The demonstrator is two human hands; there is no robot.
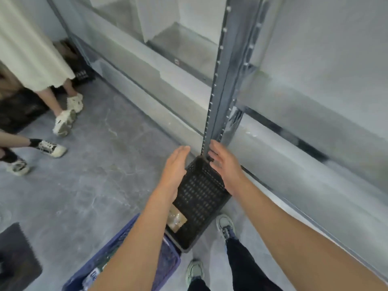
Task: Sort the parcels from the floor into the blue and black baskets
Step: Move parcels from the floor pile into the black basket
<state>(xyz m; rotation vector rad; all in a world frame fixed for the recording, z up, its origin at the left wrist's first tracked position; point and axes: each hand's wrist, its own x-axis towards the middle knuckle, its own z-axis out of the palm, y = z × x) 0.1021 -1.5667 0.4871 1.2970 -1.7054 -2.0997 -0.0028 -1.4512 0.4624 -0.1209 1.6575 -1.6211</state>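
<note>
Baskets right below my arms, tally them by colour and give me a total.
Black basket: 1
Blue basket: 1
Total: 2

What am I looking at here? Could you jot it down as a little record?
left hand: open, over the black basket, left side
right hand: open, at its far right rim
black basket: by a shelf post, one brown parcel inside
blue basket: beside it, holding parcels
others: feet at far left
</note>
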